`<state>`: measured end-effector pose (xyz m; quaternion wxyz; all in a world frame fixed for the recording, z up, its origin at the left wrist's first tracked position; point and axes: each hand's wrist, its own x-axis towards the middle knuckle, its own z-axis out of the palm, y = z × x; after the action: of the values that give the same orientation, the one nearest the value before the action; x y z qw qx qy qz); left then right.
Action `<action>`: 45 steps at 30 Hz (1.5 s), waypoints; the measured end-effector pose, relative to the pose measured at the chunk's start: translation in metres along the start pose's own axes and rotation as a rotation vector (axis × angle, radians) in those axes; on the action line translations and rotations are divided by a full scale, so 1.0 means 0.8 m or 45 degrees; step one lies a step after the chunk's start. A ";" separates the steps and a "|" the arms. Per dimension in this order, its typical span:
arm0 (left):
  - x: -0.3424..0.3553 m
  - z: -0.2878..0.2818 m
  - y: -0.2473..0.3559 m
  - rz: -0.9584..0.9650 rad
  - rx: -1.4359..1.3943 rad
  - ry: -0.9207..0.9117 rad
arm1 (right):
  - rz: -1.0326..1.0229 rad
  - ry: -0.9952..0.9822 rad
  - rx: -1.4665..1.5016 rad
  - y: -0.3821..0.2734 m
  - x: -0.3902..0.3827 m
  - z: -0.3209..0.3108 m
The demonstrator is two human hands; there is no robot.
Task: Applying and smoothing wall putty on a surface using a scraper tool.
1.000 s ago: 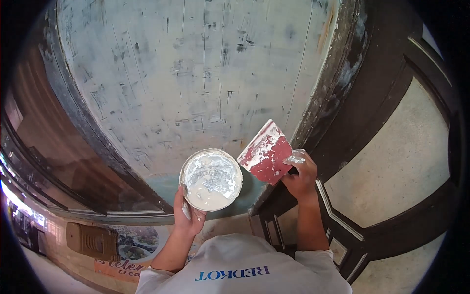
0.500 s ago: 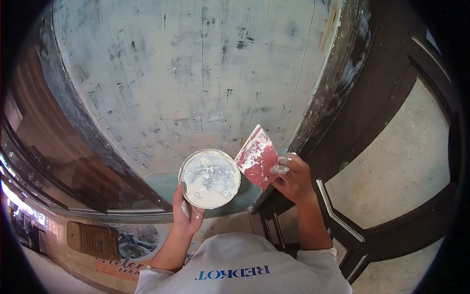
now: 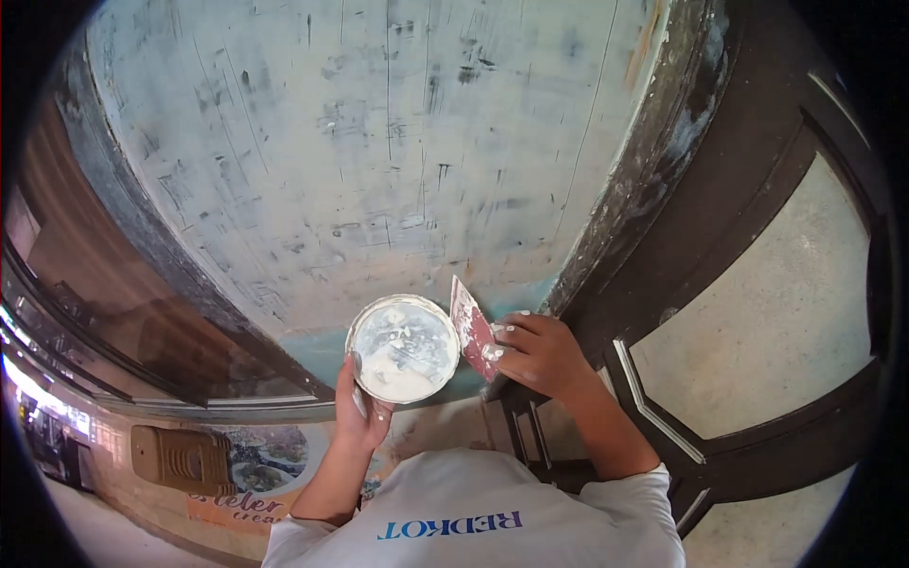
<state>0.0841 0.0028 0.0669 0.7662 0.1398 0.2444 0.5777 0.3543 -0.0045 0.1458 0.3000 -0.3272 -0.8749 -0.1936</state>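
A round tub (image 3: 405, 348) with white filler paste spread over its inside is held in my left hand (image 3: 360, 407), thumb at the rim and the other fingers hidden below. My right hand (image 3: 538, 350) grips a flat red putty scraper (image 3: 471, 331), tilted nearly edge-on and smeared with white paste. Its edge lies close against the tub's right rim; whether it touches, I cannot tell. White paste also coats my right fingertips. Beyond both hands stands a pale panel (image 3: 379, 170) with patchy whitish filler, dark scuffs and thin vertical seams.
Dark, worn frame posts (image 3: 620, 189) border the panel, with a brown wooden door (image 3: 757, 284) to the right. Glass (image 3: 161, 312) lies on the left. Lower left are a brown plastic stool (image 3: 180, 459) and a printed banner (image 3: 270, 464).
My right hand has drawn the scraper left and slightly down toward the tub and turned it from face-on to nearly edge-on. The left hand still holds the tub in almost the same place.
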 end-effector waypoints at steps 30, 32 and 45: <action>0.014 0.013 0.022 0.072 -0.121 -0.116 | -0.073 -0.252 0.154 -0.014 -0.018 0.025; 0.017 0.014 0.023 0.079 -0.112 -0.116 | -0.071 -0.279 0.145 -0.012 -0.022 0.028; 0.017 -0.019 0.018 0.057 -0.200 -0.060 | 0.750 -0.369 -0.017 0.063 -0.101 0.032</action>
<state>0.0673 0.0185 0.0583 0.7671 0.0981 0.1771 0.6087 0.4277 0.0087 0.0814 0.2133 -0.5923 -0.7749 -0.0556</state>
